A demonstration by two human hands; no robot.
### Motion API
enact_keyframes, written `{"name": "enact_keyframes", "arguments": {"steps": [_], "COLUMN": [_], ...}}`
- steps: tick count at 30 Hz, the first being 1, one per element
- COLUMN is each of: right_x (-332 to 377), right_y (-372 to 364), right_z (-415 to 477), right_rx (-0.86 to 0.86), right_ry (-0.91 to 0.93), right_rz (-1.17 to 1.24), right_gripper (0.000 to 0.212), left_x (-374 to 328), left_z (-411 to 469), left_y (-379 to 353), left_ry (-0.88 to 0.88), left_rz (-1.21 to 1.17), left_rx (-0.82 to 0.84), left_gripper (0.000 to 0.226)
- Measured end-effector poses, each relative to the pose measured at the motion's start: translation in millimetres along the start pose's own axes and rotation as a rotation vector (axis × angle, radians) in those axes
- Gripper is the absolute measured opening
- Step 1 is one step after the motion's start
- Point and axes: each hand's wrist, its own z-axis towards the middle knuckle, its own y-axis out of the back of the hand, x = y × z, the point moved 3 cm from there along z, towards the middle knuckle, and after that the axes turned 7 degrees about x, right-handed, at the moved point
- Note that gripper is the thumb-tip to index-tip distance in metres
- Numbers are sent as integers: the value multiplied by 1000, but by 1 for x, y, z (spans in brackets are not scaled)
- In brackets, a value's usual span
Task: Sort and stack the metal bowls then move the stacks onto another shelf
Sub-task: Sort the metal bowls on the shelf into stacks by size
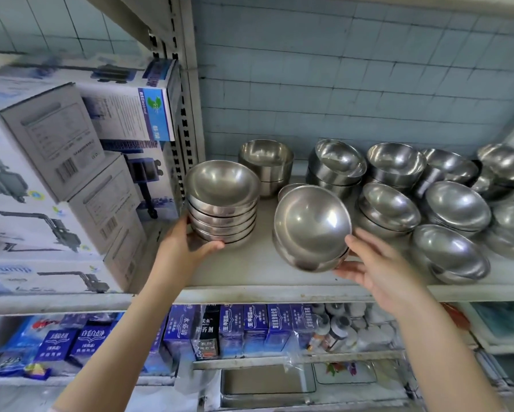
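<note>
A stack of several nested metal bowls [223, 203] stands at the left of the white shelf [250, 278]. My left hand [187, 248] grips that stack at its base, thumb in front. A second, shorter stack of tilted bowls [312, 227] sits mid-shelf. My right hand [380, 269] holds its right lower rim between thumb and fingers. A deeper bowl stack [266, 165] stands behind. Many more loose and nested bowls [455, 206] crowd the right part of the shelf.
Pump boxes [71, 173] are piled on the neighbouring shelf at the left, past a perforated upright post [187, 84]. A tiled wall [354, 69] backs the shelf. Below, blue and white cartons [235, 328], small bottles [339, 328] and a metal tray [267, 382] fill the lower shelves.
</note>
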Motion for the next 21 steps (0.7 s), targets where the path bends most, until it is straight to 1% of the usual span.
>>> {"name": "enact_keyframes", "arguments": {"steps": [2, 4, 5, 6, 8, 9, 10, 11, 13, 14, 15, 16, 19, 21], "right_x": [-5, -4, -2, -3, -7, -9, -11, -12, -10, -7, -4, -1, 10, 13], "right_y": [0, 3, 6, 3, 3, 1, 0, -1, -3, -1, 2, 4, 6, 7], "right_z": [0, 3, 6, 6, 9, 8, 8, 8, 8, 9, 11, 13, 15, 18], "right_rx": [66, 142, 166, 169, 195, 201, 200, 197, 199, 205, 229, 260, 383, 446], "right_ry": [-21, -53, -72, -74, -89, -86, -85, -78, -42, -17, 18, 56, 119, 138], "right_rz": [-31, -58, -73, -85, -132, -149, -155, -171, -277, -401, -545, -650, -724, -828], "right_gripper": [22, 23, 24, 25, 24, 24, 24, 24, 32, 38, 46, 56, 87, 112], "left_x": [1, -4, -9, -12, -25, -32, -39, -45, -53, -58, -62, -67, -71, -69], "left_z": [1, -3, -10, -22, -53, -65, -74, -78, -78, -75, -73, -71, -66, -61], "left_y": [-2, -6, -8, -4, -6, -10, -17, -28, -55, -68, -81, -91, -109, -112], "left_ry": [35, 90, 115, 104, 29, -20, -64, -104, -160, -172, -175, -173, -174, -155], "left_rz": [17, 64, 82, 92, 79, 47, 17, -13, -39, -38, -39, -47, -84, -113], "left_rx": [-19, -55, -108, -180, -357, -385, -347, -247, 17, 110, 162, 183, 168, 161], "left_gripper": [82, 94, 99, 98, 79, 69, 63, 64, 82, 92, 100, 104, 108, 112]}}
